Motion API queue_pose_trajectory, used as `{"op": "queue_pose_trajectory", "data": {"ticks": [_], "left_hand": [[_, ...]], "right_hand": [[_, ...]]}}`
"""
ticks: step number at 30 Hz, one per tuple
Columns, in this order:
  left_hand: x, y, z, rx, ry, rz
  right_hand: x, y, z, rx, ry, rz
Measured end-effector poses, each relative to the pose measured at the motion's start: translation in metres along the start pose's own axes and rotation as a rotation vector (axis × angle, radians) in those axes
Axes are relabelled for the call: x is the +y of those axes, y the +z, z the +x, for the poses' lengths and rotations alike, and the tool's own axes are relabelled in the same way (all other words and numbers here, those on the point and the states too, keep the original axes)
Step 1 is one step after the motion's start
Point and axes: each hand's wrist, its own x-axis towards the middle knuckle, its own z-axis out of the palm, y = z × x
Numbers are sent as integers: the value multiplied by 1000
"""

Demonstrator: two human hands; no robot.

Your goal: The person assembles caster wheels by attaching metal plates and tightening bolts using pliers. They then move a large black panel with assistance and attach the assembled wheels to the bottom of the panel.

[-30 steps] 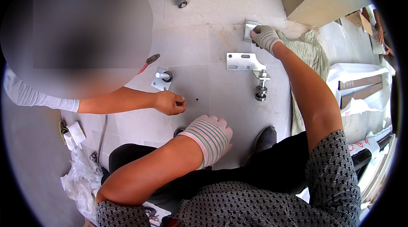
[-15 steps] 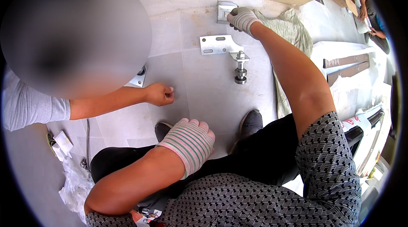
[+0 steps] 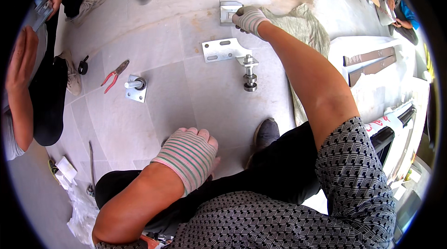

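Note:
My right hand (image 3: 250,20), in a striped fingerless-style glove, reaches far forward with its fingers curled against the side of a small silver metal bracket (image 3: 228,12) on the floor. Closer to me lies a flat slotted steel plate (image 3: 222,49), joined to an upright-looking bolt with nuts and roller bearings (image 3: 250,74). My left hand (image 3: 188,156), gloved alike, is closed above my left knee; its fingers curl under, so whatever is inside them is hidden. Neither hand touches the slotted plate.
Left on the floor are red-handled pliers (image 3: 115,75), a square plate with a bolt (image 3: 135,89) and a black tape measure (image 3: 83,66). A co-worker at far left holds a metal bracket (image 3: 43,12). Greenish sacking (image 3: 302,30) and wrapped brown profiles (image 3: 370,65) lie right.
The co-worker has drawn back to the left, uncovering the pliers and bolted plate. My view has shifted slightly right; my right hand stays at the bracket and my left hand stays closed.

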Motion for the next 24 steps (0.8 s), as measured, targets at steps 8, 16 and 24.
{"op": "queue_pose_trajectory", "data": {"ticks": [8,16,24], "left_hand": [[-2,-3,0,43,-10,-26],[-7,-9,2,68,-4,-18],[-12,-14,1,93,-24,-19]], "right_hand": [[6,-1,-1,-22,-17,-25],[15,8,-5,-415,25,-533],[0,21,-42,-690,185,-893]]}}
